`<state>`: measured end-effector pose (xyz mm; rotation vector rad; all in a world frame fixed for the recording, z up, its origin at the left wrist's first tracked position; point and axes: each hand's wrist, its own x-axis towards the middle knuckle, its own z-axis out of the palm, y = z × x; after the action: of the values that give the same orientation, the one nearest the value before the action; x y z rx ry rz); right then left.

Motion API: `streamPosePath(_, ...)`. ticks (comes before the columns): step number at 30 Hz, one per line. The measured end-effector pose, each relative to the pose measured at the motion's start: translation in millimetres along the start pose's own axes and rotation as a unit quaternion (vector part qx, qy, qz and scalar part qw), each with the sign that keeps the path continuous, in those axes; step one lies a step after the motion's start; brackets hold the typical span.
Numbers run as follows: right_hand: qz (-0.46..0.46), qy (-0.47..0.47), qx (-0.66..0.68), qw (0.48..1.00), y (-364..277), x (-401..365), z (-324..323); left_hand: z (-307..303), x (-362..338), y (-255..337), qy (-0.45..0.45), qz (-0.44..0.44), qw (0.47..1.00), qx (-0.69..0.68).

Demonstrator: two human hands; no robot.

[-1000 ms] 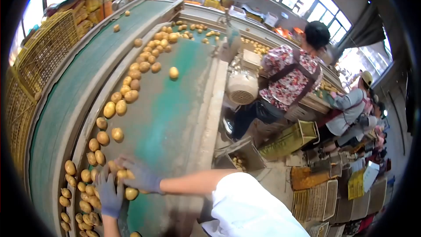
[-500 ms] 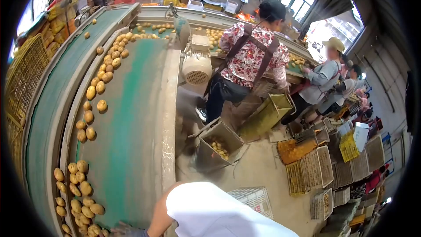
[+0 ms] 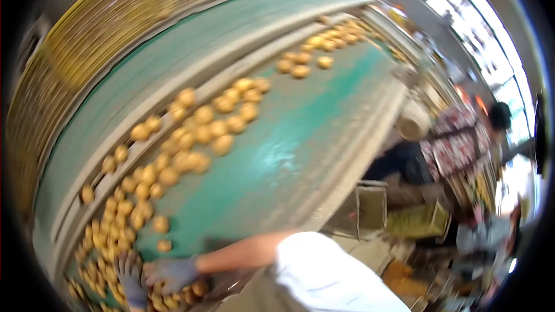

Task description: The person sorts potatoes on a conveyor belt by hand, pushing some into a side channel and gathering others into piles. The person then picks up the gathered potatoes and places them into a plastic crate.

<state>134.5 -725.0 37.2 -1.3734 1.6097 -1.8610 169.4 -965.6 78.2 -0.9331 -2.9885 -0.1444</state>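
Note:
Both my hands wear grey gloves and meet over the heap of potatoes (image 3: pixel 118 214) at the lower left of the head view. My left hand (image 3: pixel 132 279) comes up from the bottom edge, fingers stretched and apart, lying on the potatoes. Beside it, nearly touching, my right hand (image 3: pixel 173 273) reaches in from the right, its fingers extended leftward over the potatoes. Motion blurs its fingertips somewhat. Neither hand visibly grips a potato. Under them runs the green conveyor belt (image 3: pixel 248 167), with potatoes gathered along its far rail.
A second green belt (image 3: pixel 173 52) runs behind a rail, beside a yellow slatted crate (image 3: pixel 98 34). At right, a person in a floral top (image 3: pixel 457 144) stands near a motor (image 3: pixel 414 120), a grey bin (image 3: pixel 370 208) and an olive bin (image 3: pixel 419 222). More people are blurred beyond.
The view has swung left and tilted toward the near end of the belt. My left hand has come into view, and my right hand now lies among the potatoes beside it.

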Motion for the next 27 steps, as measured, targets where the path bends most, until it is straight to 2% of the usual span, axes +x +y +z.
streamPosePath(1, 0.001, 0.054, -0.008, 0.999, -13, -13, -27, -21, 36, 16, 0.0, -0.033, 0.999, -0.004)
streamPosePath(2, -0.065, 0.128, -0.085, 0.986, -21, -33, -53, -30, 54, 29, 0.037, -0.054, 0.997, -0.034)
streamPosePath(3, 0.019, 0.107, -0.211, 0.971, -41, -52, -86, -37, 72, 43, 0.076, -0.071, 0.993, -0.063)
streamPosePath(5, 0.083, 0.146, -0.278, 0.946, -80, -78, -128, -50, 88, 82, 0.086, -0.075, 0.987, -0.111)
streamPosePath(6, 0.085, 0.135, -0.274, 0.948, -96, -86, -130, -47, 98, 103, 0.068, -0.067, 0.985, -0.142)
streamPosePath(7, 0.248, 0.047, -0.324, 0.912, -114, -89, -130, -38, 107, 118, 0.053, -0.05, 0.982, -0.175)
streamPosePath(8, 0.403, -0.036, -0.366, 0.838, -126, -91, -130, -27, 112, 133, 0.057, -0.047, 0.981, -0.181)
streamPosePath(9, 0.411, -0.032, -0.373, 0.831, -125, -92, -124, -16, 116, 147, 0.016, -0.016, 0.985, -0.172)
streamPosePath(10, 0.395, -0.045, -0.338, 0.853, -116, -93, -107, -8, 116, 155, -0.023, 0.019, 0.986, -0.162)
streamPosePath(11, 0.38, -0.059, -0.3, 0.873, -107, -93, -87, -5, 111, 157, -0.017, 0.032, 0.984, -0.174)
streamPosePath(12, 0.39, -0.052, -0.306, 0.867, -98, -90, -74, -6, 105, 152, -0.014, 0.025, 0.988, -0.152)
streamPosePath(14, 0.343, -0.045, -0.26, 0.902, -78, -75, -52, 0, 83, 137, 0.007, 0.012, 0.991, -0.132)
streamPosePath(15, 0.348, -0.04, -0.263, 0.899, -74, -59, -43, -8, 75, 131, 0.008, 0.019, 0.99, -0.136)
streamPosePath(17, 0.452, -0.113, -0.185, 0.865, -66, -18, -26, -30, 59, 120, -0.034, -0.05, 0.988, -0.145)
streamPosePath(19, 0.304, -0.045, -0.175, 0.936, 23, -18, 28, -20, 31, 97, -0.009, -0.059, 0.993, -0.103)
streamPosePath(20, 0.266, -0.06, -0.217, 0.937, 15, -2, 25, -13, 15, 86, 0.017, -0.074, 0.995, -0.063)
streamPosePath(21, 0.231, -0.074, -0.258, 0.935, -2, 16, 18, -19, 4, 80, 0.007, -0.134, 0.986, -0.101)
streamPosePath(22, 0.215, -0.058, -0.215, 0.951, 7, 31, 29, 8, -21, 43, 0.057, -0.122, 0.99, -0.034)
streamPosePath(23, 0.195, -0.043, -0.172, 0.965, 19, 46, 43, 14, -42, 21, 0.088, -0.153, 0.984, 0.025)
streamPosePath(24, 0.202, -0.036, -0.176, 0.963, 22, 58, 58, -8, -44, 5, 0.001, -0.223, 0.975, -0.022)
streamPosePath(25, 0.179, -0.053, -0.128, 0.974, 34, 81, 84, -8, -74, -41, -0.013, -0.211, 0.977, -0.027)
streamPosePath(26, 0.152, -0.072, -0.08, 0.983, 35, 89, 93, 10, -99, -70, 0.0, -0.272, 0.962, 0.007)
streamPosePath(27, 0.152, -0.072, -0.081, 0.982, 36, 91, 97, 5, -114, -90, -0.017, -0.269, 0.962, 0.037)
